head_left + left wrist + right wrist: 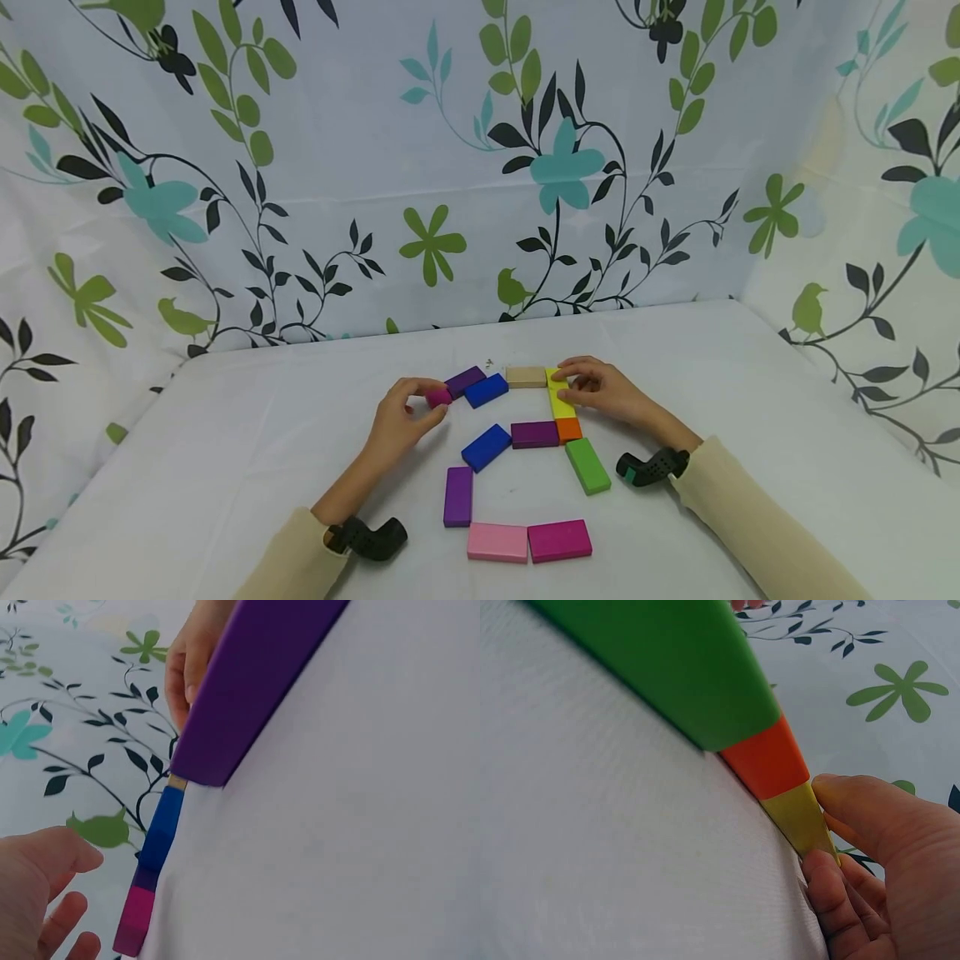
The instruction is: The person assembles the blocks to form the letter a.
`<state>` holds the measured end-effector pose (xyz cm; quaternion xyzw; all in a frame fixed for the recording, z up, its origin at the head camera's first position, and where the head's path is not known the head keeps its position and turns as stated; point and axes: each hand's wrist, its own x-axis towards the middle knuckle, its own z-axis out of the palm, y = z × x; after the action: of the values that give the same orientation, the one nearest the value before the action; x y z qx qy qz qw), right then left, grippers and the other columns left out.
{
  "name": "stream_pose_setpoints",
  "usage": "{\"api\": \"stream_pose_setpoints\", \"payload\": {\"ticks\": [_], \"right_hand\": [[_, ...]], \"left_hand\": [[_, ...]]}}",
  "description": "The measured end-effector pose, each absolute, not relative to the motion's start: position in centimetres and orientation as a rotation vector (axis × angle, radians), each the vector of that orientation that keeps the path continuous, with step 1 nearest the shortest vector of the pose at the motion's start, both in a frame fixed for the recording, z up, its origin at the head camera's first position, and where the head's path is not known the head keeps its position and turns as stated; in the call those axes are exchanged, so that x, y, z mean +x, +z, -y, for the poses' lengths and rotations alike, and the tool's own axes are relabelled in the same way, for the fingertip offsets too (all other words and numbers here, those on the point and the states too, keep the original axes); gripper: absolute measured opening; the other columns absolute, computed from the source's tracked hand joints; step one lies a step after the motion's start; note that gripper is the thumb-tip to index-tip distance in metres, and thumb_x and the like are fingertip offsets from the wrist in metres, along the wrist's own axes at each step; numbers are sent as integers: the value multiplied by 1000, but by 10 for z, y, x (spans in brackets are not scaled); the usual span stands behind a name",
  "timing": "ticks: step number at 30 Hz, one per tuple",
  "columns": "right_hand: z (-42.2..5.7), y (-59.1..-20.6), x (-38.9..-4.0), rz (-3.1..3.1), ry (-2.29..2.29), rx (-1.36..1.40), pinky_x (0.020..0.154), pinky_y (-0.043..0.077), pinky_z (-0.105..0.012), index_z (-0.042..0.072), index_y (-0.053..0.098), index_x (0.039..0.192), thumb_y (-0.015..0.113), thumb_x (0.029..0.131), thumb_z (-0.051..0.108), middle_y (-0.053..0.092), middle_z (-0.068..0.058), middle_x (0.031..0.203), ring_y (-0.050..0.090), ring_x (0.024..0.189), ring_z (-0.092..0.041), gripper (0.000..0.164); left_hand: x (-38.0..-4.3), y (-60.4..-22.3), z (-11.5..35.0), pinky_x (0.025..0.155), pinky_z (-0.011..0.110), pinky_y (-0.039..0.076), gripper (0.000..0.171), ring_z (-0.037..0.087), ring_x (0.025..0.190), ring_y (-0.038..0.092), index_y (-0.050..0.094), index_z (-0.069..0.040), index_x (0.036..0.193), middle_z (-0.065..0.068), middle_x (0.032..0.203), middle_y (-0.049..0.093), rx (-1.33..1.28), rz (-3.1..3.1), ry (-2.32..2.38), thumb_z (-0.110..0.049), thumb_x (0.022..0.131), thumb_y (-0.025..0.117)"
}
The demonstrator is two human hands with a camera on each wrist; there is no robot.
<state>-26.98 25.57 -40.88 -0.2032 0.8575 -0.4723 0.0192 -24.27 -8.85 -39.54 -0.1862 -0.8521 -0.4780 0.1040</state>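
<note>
Flat coloured blocks form a winding outline on a white-covered table. My left hand (399,421) is at the magenta block (438,397) at the far left end, with thumb and fingers spread on either side; in the left wrist view a gap shows between the fingertips and that block (135,921). My right hand (606,390) pinches the yellow block (560,404) at the far right, thumb on one side and fingers on the other in the right wrist view. The yellow block adjoins a tan block (527,377) and an orange block (569,429).
A dark purple block (465,382) and a blue block (487,391) lie beside the left hand. Nearer are another blue block (486,448), a plum block (535,435), a green block (588,466), a violet block (458,497), a pink block (497,542) and a larger magenta block (559,541).
</note>
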Motion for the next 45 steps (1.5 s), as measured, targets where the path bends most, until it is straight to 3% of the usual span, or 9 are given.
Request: {"api": "stream_pose_setpoints", "payload": {"ticks": [13,18,40,45], "right_hand": [[-254,-407,-270,-2672,-1442,-655,79,48,-22,8,67,120,69,92,20,48,-17,139,55,96,-22,31],[-260,-409,-267,-2705,-1437,-640,77,48,-21,6,67,119,68,92,16,48,-18,138,55,94,-22,29],[-254,-406,-268,-2692,-1442,-644,77,47,-21,6,67,120,69,91,17,48,-18,139,55,95,-22,31],[-254,-407,-267,-2680,-1455,-660,77,47,-21,5,66,120,68,92,17,47,-19,139,55,95,-22,31]], "left_hand": [[-264,-404,102,99,50,41,43,34,114,51,59,0,124,19,123,57,-528,2644,-1420,-8,84,74],[-267,-408,97,98,49,42,41,33,111,53,61,1,122,18,118,60,-605,2663,-1313,-9,84,74],[-262,-404,103,85,39,44,31,27,101,58,67,-5,114,12,107,63,-512,2641,-1350,-8,84,74],[-261,-406,104,89,41,44,31,27,99,60,67,-5,114,12,109,63,-519,2611,-1390,-8,84,74]]}}
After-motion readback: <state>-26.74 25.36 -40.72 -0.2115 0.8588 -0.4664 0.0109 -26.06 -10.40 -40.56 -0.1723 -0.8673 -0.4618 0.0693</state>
